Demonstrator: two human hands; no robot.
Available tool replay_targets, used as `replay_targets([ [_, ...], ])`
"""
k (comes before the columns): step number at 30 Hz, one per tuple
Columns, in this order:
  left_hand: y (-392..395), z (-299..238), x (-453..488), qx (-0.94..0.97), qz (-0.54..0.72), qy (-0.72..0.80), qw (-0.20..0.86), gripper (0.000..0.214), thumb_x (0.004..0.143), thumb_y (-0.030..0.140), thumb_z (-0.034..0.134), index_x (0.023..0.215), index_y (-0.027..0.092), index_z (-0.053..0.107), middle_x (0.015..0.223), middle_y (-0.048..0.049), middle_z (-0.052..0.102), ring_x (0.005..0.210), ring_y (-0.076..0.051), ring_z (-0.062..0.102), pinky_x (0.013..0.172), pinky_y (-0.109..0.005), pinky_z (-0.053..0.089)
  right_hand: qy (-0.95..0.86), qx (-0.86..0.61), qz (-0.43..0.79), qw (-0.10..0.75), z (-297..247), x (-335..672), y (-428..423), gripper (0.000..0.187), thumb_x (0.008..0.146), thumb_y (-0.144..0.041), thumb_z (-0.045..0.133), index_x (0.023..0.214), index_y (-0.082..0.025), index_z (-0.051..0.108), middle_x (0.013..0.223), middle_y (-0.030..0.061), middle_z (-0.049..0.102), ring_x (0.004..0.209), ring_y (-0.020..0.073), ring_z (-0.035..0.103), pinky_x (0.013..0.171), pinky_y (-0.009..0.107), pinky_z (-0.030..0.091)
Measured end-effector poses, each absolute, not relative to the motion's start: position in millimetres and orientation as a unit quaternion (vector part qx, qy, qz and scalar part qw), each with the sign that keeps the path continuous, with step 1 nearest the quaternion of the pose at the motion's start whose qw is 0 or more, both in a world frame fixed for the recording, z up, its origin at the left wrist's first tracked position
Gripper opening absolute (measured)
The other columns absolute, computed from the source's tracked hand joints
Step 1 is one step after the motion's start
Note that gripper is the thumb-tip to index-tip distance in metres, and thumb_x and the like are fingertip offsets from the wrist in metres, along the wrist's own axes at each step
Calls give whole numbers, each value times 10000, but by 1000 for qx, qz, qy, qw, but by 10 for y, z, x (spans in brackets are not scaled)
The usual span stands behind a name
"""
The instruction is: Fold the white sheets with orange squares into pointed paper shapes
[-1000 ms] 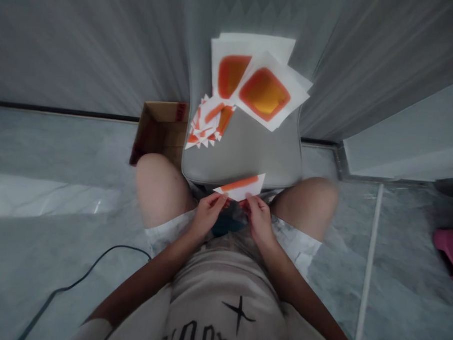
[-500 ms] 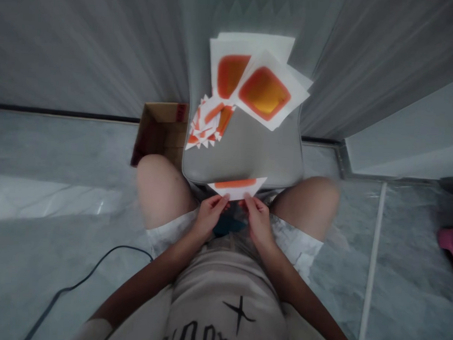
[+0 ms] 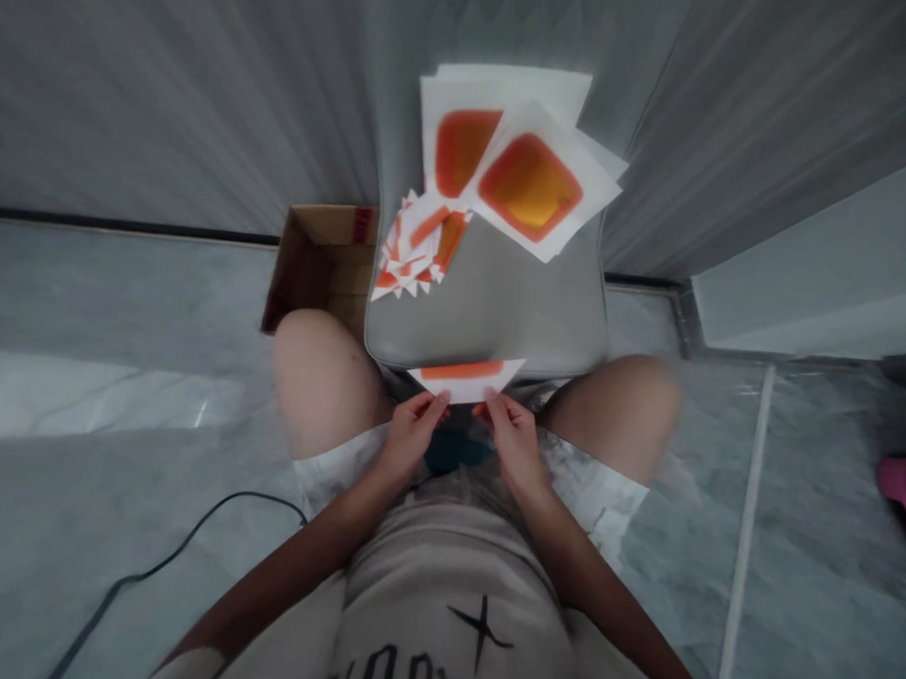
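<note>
Between my two hands is a folded paper piece (image 3: 467,382), white with an orange strip along its far edge and pointed at both ends. My left hand (image 3: 417,425) pinches its near edge on the left with thumb and fingers. At the near edge's right part, my right hand (image 3: 510,428) grips it the same way. The paper is held above my lap, at the front edge of a grey chair seat (image 3: 491,321). On that seat, farther off, lie flat white sheets with orange-and-gold squares (image 3: 531,188) and, to their left, a heap of folded paper pieces (image 3: 413,253).
An open cardboard box (image 3: 328,269) stands on the floor left of the chair. A dark cable (image 3: 181,548) runs across the floor at the left. Grey curtains (image 3: 179,87) hang behind. Something pink (image 3: 904,489) lies at the far right.
The folded paper has shifted slightly left and a little toward me. Both hands still hold it, my left hand having moved slightly left with it.
</note>
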State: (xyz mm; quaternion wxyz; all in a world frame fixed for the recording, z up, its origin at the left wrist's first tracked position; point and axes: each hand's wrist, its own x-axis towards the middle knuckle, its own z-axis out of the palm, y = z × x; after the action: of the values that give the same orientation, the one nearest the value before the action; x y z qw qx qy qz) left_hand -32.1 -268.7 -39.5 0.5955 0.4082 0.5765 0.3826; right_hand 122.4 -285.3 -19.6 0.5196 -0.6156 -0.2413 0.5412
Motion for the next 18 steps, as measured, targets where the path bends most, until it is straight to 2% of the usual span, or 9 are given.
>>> replay_targets([
  [2, -2694, -393, -343, 405, 380, 573, 602, 519, 855, 679, 731, 715, 181, 690, 684, 2, 636, 666, -133, 518, 655, -269, 368, -218, -622, 540, 524, -185, 1215, -2834, 476, 787, -667, 758, 674, -209, 693, 685, 11, 648, 646, 148, 509, 617, 287, 369],
  [7, -2697, -389, -350, 362, 393, 563, 631, 509, 792, 679, 801, 744, 179, 721, 708, -7, 669, 679, -126, 555, 664, -251, 414, -225, -635, 511, 534, -167, 1246, -2797, 548, 773, -667, 764, 570, -228, 508, 574, -49, 454, 568, 115, 354, 560, 288, 272],
  [10, -2669, -413, -331, 276, 425, 545, 667, 525, 728, 689, 849, 846, 187, 750, 805, -13, 713, 727, -127, 602, 700, -243, 479, -252, -636, 506, 525, -174, 1248, -2806, 547, 794, -679, 741, 584, -226, 517, 573, -52, 435, 569, 114, 331, 557, 293, 259],
  [13, -2632, -450, -331, 195, 460, 531, 684, 516, 698, 666, 883, 828, 191, 730, 811, -1, 706, 719, -109, 606, 716, -234, 514, -262, -636, 509, 518, -191, 1225, -2820, 562, 785, -712, 737, 595, -226, 529, 580, -50, 442, 577, 115, 335, 558, 291, 262],
  [15, -2618, -473, -348, 177, 465, 528, 688, 497, 695, 637, 898, 791, 184, 720, 786, -6, 702, 713, -108, 616, 712, -229, 518, -245, -637, 522, 512, -204, 1219, -2820, 605, 747, -752, 749, 575, -237, 483, 560, -61, 401, 562, 111, 303, 542, 292, 233],
  [18, -2618, -499, -372, 187, 450, 516, 705, 496, 689, 612, 911, 854, 168, 765, 847, -58, 750, 781, -158, 684, 725, -256, 541, -211, -638, 538, 509, -216, 1245, -2815, 667, 681, -792, 781, 552, -254, 407, 524, -87, 307, 536, 101, 237, 527, 293, 186],
])
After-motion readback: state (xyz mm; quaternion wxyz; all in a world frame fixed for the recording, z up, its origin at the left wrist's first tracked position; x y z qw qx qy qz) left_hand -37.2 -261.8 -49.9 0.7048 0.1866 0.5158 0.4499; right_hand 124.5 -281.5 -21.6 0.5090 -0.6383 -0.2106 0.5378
